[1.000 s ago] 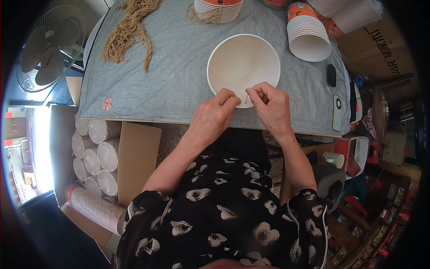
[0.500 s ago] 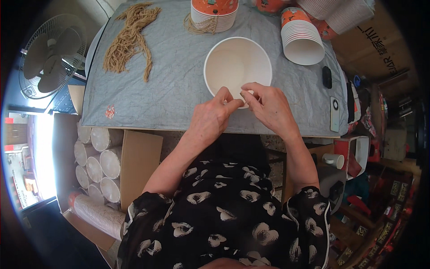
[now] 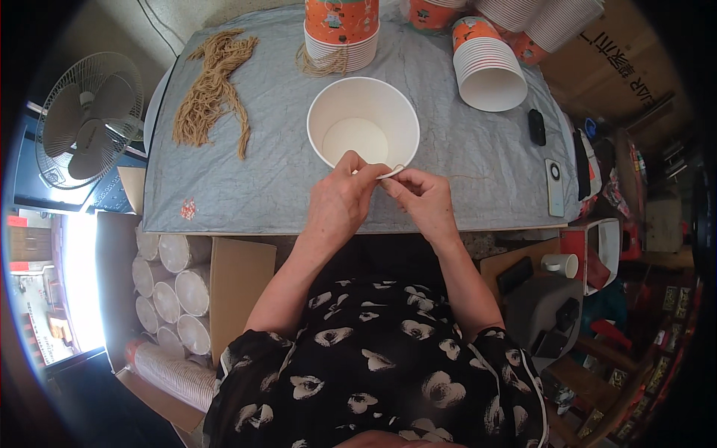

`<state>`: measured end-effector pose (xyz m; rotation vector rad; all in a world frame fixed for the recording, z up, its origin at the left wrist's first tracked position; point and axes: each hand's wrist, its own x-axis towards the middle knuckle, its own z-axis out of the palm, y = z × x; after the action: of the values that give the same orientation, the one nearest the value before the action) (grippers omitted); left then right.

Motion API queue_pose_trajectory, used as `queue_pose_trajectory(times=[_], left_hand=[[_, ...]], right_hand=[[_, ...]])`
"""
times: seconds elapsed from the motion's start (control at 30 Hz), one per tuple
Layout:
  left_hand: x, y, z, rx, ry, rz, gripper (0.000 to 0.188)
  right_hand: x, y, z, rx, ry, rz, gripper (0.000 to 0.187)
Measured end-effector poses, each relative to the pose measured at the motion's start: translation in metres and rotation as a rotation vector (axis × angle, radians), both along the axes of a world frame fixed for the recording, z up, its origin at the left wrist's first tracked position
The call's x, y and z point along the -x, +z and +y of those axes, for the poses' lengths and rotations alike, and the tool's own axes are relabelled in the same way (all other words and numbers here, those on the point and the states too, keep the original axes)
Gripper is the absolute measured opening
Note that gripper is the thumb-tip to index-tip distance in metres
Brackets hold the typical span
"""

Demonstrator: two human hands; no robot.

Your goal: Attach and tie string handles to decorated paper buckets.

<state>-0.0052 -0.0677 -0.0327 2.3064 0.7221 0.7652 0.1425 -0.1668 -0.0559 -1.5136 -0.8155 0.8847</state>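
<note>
head view: white bucket (image 3: pixel 362 101) sits at the middle of the gray table (image 3: pixel 276 201), mouth facing up. left hand (image 3: pixel 340 198) is pinching its near rim, right hand (image 3: pixel 427 203) has thumb and forefinger nipped together right there too, can't tell if on rim or string (image 3: pixel 467 177). tan bundle (image 3: pixel 213 89) lies off left, phone (image 3: pixel 554 187) off right.

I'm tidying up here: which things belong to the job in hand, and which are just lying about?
Job, it seems:
- front tub
- cord bundle
- upright tub stack

Apparently just lying about:
- phone
- mug
- fan
</note>
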Motion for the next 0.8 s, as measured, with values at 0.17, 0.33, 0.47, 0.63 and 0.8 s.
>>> queue_pose_trajectory(times=[0.17, 0.33, 0.47, 0.63, 0.8], left_hand=[[0.010, 0.001, 0.013, -0.035, -0.005, 0.025, 0.018], [0.013, 0.009, 0.024, -0.071, -0.033, 0.042, 0.019], [0.009, 0.004, 0.016, -0.003, -0.031, 0.017, 0.019], [0.009, 0.006, 0.011, 0.011, -0.019, 0.030, 0.019], [0.017, 0.007, 0.027, -0.046, -0.015, 0.031, 0.019]], right_hand=[[-0.007, -0.008, -0.005, -0.032, 0.061, 0.019, 0.012], [-0.011, 0.008, -0.003, 0.049, 0.064, 0.030, 0.015], [0.006, -0.004, 0.008, -0.019, 0.011, -0.087, 0.020], [0.011, -0.016, 0.013, -0.062, -0.066, -0.094, 0.013], [-0.004, 0.001, -0.003, -0.006, 0.061, -0.022, 0.009]])
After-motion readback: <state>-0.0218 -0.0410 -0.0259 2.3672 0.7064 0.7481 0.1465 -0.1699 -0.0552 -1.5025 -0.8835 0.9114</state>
